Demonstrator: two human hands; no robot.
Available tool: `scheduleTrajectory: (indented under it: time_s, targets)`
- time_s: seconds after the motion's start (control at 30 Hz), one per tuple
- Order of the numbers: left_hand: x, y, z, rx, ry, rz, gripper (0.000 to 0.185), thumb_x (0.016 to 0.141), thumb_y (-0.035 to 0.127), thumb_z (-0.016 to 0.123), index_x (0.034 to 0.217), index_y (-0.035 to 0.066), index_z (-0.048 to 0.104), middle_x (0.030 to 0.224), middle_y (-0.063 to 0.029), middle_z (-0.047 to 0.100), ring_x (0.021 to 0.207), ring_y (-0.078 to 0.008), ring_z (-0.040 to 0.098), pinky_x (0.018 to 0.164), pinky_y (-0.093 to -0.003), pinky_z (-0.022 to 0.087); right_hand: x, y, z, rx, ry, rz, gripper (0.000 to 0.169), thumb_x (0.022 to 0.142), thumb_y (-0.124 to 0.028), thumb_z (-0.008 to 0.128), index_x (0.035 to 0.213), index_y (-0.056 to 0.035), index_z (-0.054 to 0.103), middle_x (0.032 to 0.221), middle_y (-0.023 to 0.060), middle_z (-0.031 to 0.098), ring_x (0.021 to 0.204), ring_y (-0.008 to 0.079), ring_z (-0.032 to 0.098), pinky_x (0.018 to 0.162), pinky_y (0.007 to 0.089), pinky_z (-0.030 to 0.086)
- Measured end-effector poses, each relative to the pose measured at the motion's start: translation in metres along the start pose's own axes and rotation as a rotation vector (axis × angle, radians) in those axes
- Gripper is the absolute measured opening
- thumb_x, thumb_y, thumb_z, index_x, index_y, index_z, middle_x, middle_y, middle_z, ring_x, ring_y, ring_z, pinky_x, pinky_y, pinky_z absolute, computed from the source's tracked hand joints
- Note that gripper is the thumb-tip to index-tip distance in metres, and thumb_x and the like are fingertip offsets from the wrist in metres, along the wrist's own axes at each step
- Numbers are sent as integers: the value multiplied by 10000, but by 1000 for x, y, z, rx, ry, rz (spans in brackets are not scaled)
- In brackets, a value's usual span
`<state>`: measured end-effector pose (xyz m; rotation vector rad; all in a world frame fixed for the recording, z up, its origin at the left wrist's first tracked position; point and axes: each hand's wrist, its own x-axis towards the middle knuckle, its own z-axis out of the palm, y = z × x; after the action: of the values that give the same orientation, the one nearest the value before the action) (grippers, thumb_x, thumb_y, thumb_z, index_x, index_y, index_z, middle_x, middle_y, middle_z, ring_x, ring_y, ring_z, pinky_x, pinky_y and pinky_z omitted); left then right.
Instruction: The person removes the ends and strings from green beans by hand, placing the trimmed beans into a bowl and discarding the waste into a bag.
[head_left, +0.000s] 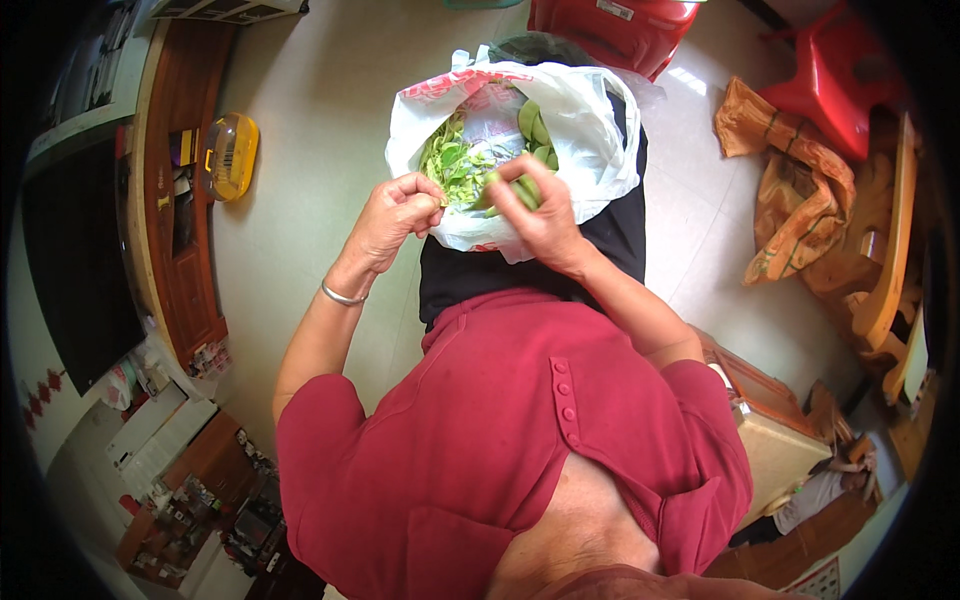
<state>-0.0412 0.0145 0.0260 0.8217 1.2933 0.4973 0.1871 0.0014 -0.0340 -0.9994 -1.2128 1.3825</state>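
A white plastic bag (600, 161) with red printing lies open across my lap. Its left side holds a heap of pale green trimmings (454, 154), and flat green bean pods (534, 127) rest along its right side. Over the near rim, my right hand (546, 217) grips green pods (525, 191), blurred by motion. My left hand (401, 214), with a silver bangle on the wrist, is at the bag's near left rim. Its thumb and fingertips are pinched together; whether a small scrap sits between them is unclear.
Red plastic stools (615, 30) stand ahead and at the far right (825, 82). An orange woven sack (802, 195) lies beside a carved wooden seat (889, 247). On the left are a yellow pet carrier (232, 157) and a wooden cabinet (199, 292). Another person (817, 499) is at the lower right.
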Motion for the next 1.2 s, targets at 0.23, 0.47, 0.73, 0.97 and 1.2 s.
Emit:
scheduleTrajectory:
  time_s: [0.23, 0.47, 0.73, 0.97, 1.2]
  targets:
    - [-1, -13, -2, 167, 134, 103, 170, 984, 187, 627, 934, 35, 683, 771, -11, 638, 614, -56, 487, 580, -225, 402, 0, 2, -44, 353, 248, 131, 122, 1030, -131, 670, 1110, -41, 650, 887, -40, 612, 727, 16, 499, 621, 193, 394]
    - [1, 8, 48, 468, 148, 529, 205, 961, 107, 722, 1124, -18, 728, 1057, -89, 709, 657, -92, 580, 614, -269, 494, -5, -4, -33, 315, 207, 58, 138, 1036, -127, 657, 1143, -40, 646, 839, -49, 589, 688, 6, 469, 587, 189, 365]
    - [11, 12, 60, 790, 228, 744, 124, 905, 48, 693, 1012, -8, 720, 893, -154, 726, 730, -266, 701, 663, -364, 556, -6, 5, -23, 466, 110, 225, 173, 1044, -151, 651, 1172, -34, 649, 841, -42, 593, 673, 11, 454, 585, 197, 364]
    - [13, 16, 45, 1086, 293, 713, 75, 841, 102, 682, 810, 43, 647, 749, -119, 652, 697, -340, 667, 627, -454, 536, 2, 6, -29, -87, 70, 185, 339, 999, -146, 685, 1315, -28, 641, 1038, 57, 722, 768, 128, 611, 732, 289, 522]
    - [15, 7, 47, 1134, 186, 779, 67, 851, 108, 689, 866, 47, 668, 771, -116, 635, 719, -348, 643, 657, -452, 520, -5, 8, -11, -631, -224, -164, 236, 913, -158, 702, 1130, -69, 672, 873, 179, 708, 816, 379, 703, 687, 476, 550]
